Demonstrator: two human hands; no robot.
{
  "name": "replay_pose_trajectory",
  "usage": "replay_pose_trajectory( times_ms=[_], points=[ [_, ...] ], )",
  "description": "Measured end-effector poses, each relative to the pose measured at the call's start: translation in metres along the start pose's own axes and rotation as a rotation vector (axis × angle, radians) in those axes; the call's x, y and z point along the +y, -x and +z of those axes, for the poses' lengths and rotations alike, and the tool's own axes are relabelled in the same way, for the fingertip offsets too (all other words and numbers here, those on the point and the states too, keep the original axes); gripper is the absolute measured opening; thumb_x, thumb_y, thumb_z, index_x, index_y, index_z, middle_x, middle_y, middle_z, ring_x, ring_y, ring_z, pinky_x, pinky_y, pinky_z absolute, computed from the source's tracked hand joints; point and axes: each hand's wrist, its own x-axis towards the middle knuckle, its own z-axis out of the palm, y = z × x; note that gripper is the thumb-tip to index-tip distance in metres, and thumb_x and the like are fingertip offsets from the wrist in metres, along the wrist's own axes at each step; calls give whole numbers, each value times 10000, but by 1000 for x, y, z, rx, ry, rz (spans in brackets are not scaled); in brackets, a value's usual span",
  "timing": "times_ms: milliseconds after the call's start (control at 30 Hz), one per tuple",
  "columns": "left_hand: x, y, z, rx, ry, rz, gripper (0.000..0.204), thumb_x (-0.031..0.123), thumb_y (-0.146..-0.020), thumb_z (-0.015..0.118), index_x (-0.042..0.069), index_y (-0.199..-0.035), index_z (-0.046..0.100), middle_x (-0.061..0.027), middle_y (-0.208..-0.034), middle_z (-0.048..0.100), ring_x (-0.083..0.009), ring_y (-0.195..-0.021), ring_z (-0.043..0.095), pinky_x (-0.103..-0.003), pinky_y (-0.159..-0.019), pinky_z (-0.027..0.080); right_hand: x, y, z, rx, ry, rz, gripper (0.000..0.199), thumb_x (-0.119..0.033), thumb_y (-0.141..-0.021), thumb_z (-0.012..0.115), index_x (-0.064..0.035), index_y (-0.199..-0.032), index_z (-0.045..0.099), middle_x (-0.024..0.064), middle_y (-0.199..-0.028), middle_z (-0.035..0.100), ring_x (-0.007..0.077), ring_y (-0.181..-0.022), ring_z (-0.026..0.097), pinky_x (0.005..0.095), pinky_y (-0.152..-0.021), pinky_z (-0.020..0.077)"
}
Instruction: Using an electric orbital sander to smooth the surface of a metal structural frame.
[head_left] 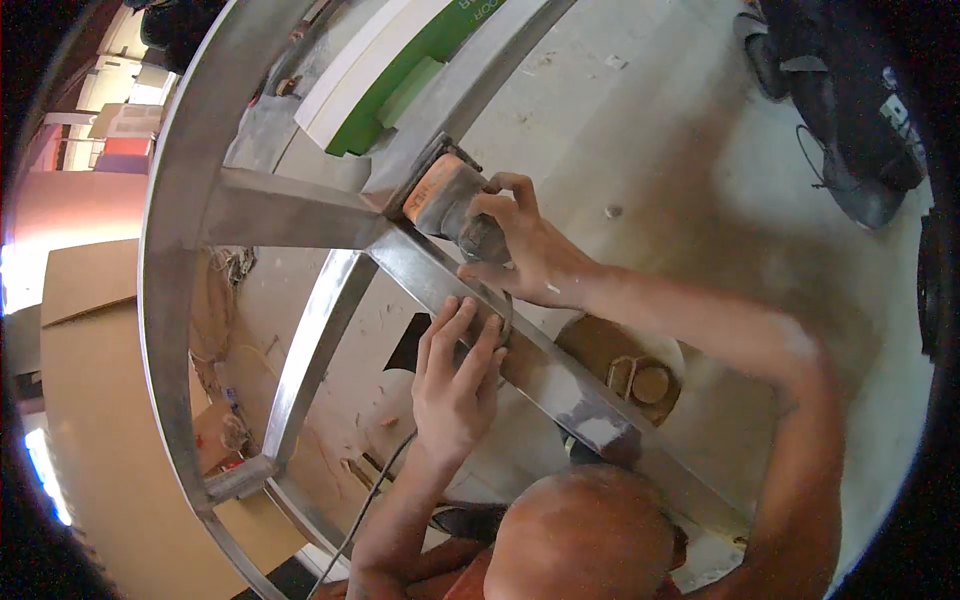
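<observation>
My right hand (pixel 530 245) grips an orange and grey power sander (pixel 455 205) from its right side. The sander's dark pad is tilted against the metal frame, at the joint where several bars meet. Below it, my left hand (pixel 455 375) lies on the slanting metal bar (pixel 560 380), with its fingers stretched out over the surface; the underside of the palm is hidden. The bar is shiny near the joint and has a pale patch lower down. A large curved metal rim (pixel 165 290) of the same frame sweeps along the left.
A green and white box (pixel 375 85) sits behind the frame. Under the bar is a round brown object (pixel 595 345) on the floor. A dark cord (pixel 370 510) runs past my left forearm. Dark shoes (pixel 865 190) stand at upper right; cardboard (pixel 95 400) leans at left.
</observation>
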Motion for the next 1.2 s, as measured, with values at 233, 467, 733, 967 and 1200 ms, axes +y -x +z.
replay_pose_trajectory(
  times_ms=[233,467,733,967,1200],
  points=[
    [1,1,1,14,0,-4,410,44,-810,786,79,-1210,703,-178,-1343,597,-395,-1276,566,-456,-1013,513,-7,-4,3,15,-10,-8,704,-309,-848,816,-131,-1344,349,227,-1350,280,503,-1167,511,519,-975,524],
    [2,-1,2,16,-8,-10,406,45,-825,776,83,-1222,701,-170,-1337,604,-387,-1270,574,-451,-1009,515,4,1,1,6,23,6,724,-332,-841,816,-113,-1347,347,274,-1303,332,521,-1208,476,540,-962,526],
    [0,1,5,31,-11,4,411,43,-830,767,88,-1234,700,-172,-1333,608,-393,-1269,574,-450,-1011,513,2,0,1,1,-44,-10,708,-295,-846,821,-141,-1337,334,217,-1378,256,483,-1224,476,519,-988,517],
    [2,0,-1,16,-24,-23,373,46,-852,750,83,-1220,708,-163,-1339,611,-374,-1274,580,-448,-1005,521,20,7,2,-8,-41,66,709,-300,-839,808,-117,-1341,342,257,-1288,370,503,-1253,426,532,-1015,503],
    [7,-15,-15,-29,-72,-89,293,52,-878,725,86,-1169,710,-93,-1206,707,-281,-1219,650,-416,-975,561,44,5,-29,160,-233,141,628,-250,-798,788,-95,-1303,448,128,-1164,521,291,-1064,589,406,-917,518]
  ],
)
